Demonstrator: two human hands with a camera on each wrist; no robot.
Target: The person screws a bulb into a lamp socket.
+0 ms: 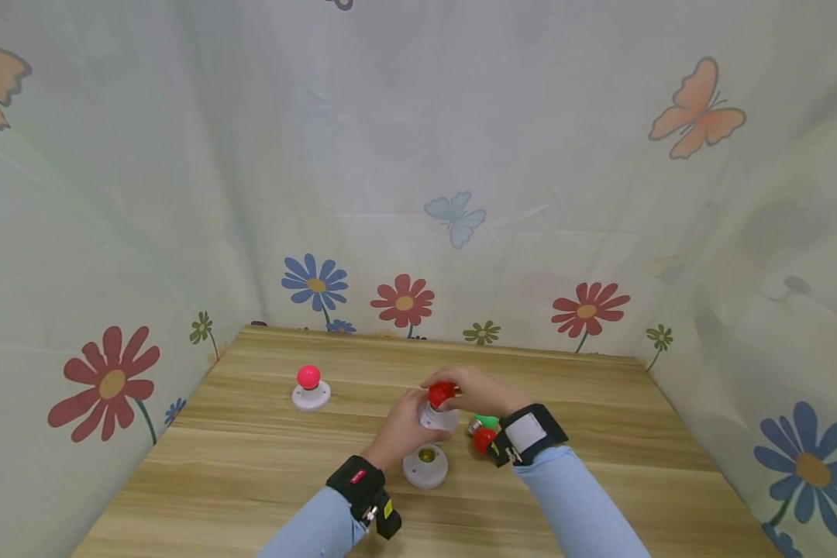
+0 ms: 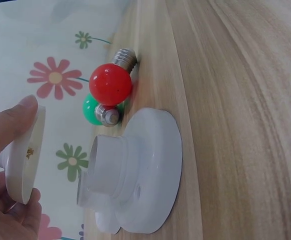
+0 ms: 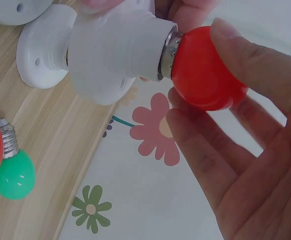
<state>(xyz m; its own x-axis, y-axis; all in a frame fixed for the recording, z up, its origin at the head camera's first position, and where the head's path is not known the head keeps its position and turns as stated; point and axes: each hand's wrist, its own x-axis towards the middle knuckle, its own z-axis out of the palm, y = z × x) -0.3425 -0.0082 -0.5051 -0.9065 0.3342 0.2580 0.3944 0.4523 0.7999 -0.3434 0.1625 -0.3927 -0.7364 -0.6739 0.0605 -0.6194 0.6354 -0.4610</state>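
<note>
My left hand (image 1: 403, 430) holds a white round lamp socket (image 3: 105, 55) by its flange, lifted off the table and tilted in the left wrist view. The thumb and fingers of my right hand (image 3: 258, 135) are curled round a red bulb (image 3: 203, 70). The bulb's metal base sits partly inside the socket's mouth, with a band of metal showing. Just in front of the hands, an unoccupied white socket (image 1: 425, 466) stands on the table, its brass inside visible from above.
Right of the hands, a second red bulb (image 1: 484, 440) and a green bulb (image 3: 15, 175) lie together on the wooden table (image 1: 237, 465). At the left stands a socket (image 1: 311, 397) with a pinkish-red bulb (image 1: 308, 377) in it. A flowered curtain (image 1: 363, 155) encloses the table's back and sides.
</note>
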